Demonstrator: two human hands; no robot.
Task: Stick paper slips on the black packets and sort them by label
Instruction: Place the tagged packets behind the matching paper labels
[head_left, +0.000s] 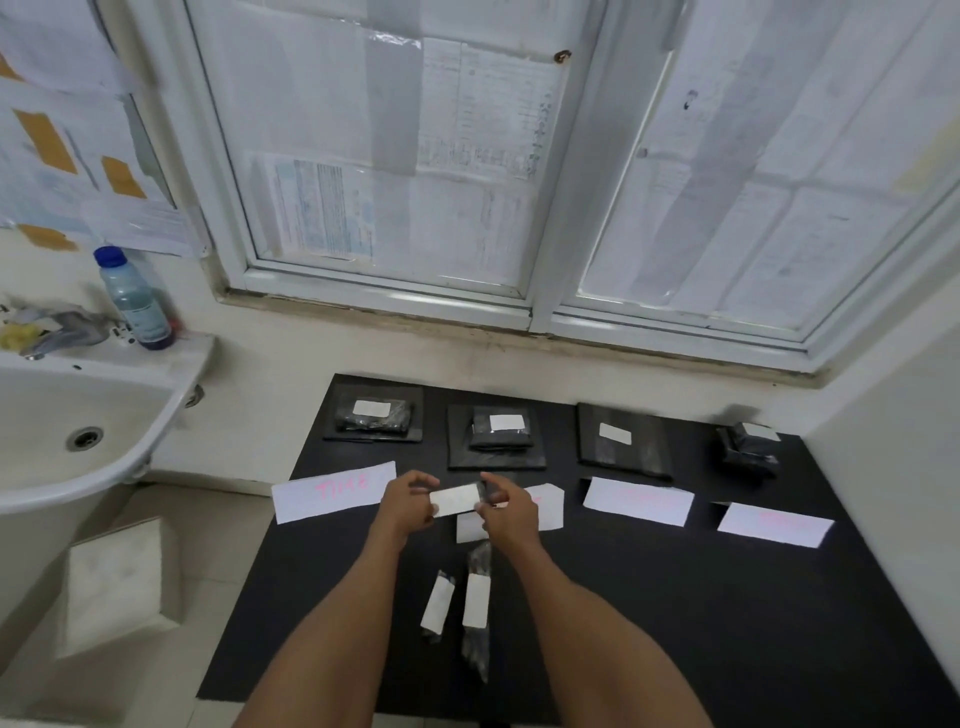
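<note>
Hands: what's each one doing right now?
Left hand: closed on the packet, left end.
Right hand: closed on the same packet, right end.

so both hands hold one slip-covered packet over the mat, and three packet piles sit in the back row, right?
Not quite: the head view shows four piles in the back row, not three. The rest stands: left hand and right hand hold one packet over the mat.

Black worktop (675, 597), black packets, white slips
White label card (332, 491) bears pink lettering; black packets (496, 436) carry plain white slips (506, 422); bottle (136, 299) has a blue cap; sink (78, 467) is white
</note>
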